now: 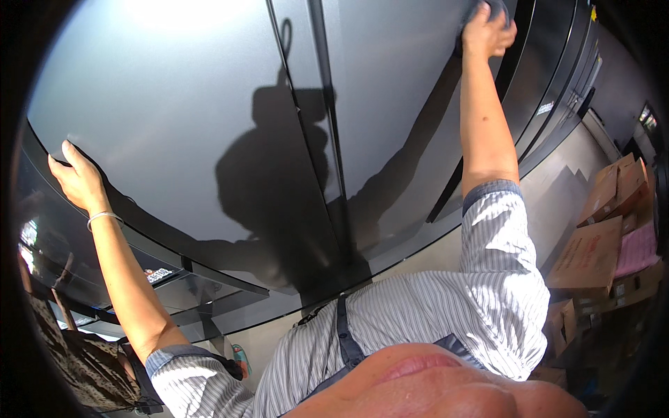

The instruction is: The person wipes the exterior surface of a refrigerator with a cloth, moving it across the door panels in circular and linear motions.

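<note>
Before me stands a large dark grey cabinet-like appliance with two tall doors (157,136), split by a dark vertical gap (326,78). Up at the right door's far edge, my right hand (488,34) presses a dark cloth (499,8) to the surface; the hand is slightly blurred. On the other side, my left hand (78,177) lies over the left door's outer edge, thumb and forefinger apart. Its remaining fingers are hidden, so whether it grips the edge is unclear. My head and arms cast a dark shadow (272,183) across both doors.
More dark appliances (549,68) line up at right. Cardboard boxes (588,256) are piled on the right. At lower left is a person in patterned clothing (78,355), near a teal sandal (239,360). A dark glossy panel (57,235) with a sticker stands left.
</note>
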Motion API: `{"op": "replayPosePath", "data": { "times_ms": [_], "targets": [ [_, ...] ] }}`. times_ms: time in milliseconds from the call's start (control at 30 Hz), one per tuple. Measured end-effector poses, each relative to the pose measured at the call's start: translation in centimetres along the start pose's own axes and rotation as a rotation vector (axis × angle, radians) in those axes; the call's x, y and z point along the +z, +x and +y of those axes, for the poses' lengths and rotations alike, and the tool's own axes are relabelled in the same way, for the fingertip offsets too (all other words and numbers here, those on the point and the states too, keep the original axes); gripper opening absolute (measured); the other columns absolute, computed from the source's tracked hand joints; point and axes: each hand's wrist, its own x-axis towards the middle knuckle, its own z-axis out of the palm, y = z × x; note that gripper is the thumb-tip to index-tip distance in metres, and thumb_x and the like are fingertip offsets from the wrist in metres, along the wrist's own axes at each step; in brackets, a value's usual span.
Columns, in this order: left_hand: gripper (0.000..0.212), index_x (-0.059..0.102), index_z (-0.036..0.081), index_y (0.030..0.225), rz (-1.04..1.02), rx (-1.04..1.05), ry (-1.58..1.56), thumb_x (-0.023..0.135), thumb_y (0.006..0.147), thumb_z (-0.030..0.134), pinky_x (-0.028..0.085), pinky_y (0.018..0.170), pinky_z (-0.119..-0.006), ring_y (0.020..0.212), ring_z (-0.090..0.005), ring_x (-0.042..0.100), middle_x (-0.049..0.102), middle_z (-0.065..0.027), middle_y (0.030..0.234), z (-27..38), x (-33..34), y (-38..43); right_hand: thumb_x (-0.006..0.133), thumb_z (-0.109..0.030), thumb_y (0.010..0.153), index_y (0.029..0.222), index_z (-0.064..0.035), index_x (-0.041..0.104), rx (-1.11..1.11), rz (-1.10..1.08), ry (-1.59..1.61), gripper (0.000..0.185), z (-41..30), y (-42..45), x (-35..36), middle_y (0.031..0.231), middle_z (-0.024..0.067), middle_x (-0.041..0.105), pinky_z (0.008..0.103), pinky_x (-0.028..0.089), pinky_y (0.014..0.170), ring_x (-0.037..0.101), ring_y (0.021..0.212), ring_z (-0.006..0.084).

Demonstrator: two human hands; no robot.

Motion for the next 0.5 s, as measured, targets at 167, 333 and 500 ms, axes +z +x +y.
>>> {"op": "replayPosePath", "data": {
  "times_ms": [167,333,500],
  "targets": [
    [0.073,0.044,-0.002,0.136,0.017,0.010,0.061,0.044,0.094,0.057,0.043,0.098,-0.043,0.118,-0.0413,0.054,0.055,-0.0238,0.131,-1.1,-0.4,0.4,0.047,-0.048,0.095,0.146,-0.0077,0.030,0.410,-0.084,0.075,0.067,0.3,-3.7,-0.8,0.155,0.0154,0.018,0.0627,0.023,0.107,0.020,0.141,0.0373],
    [0.067,0.047,-0.002,0.133,0.040,0.055,0.009,0.045,0.095,0.053,0.046,0.095,-0.042,0.114,-0.0392,0.057,0.057,-0.0233,0.127,-0.5,-0.8,1.0,0.061,-0.040,0.088,0.142,-0.0244,0.042,-0.222,-0.114,0.215,0.060,-5.2,-11.4,-2.7,0.151,0.0217,0.022,0.0625,0.022,0.105,0.021,0.139,0.0427],
    [0.065,0.046,-0.002,0.134,-0.007,0.021,-0.063,0.045,0.096,0.051,0.045,0.096,-0.042,0.115,-0.0384,0.057,0.056,-0.0227,0.129,-0.4,2.4,-1.2,0.076,-0.037,0.069,0.120,-0.0298,0.063,-0.814,-0.448,0.345,0.053,-12.4,-10.2,-7.1,0.143,0.0132,0.038,0.0634,0.027,0.101,0.025,0.136,0.0424]
  ]
}}
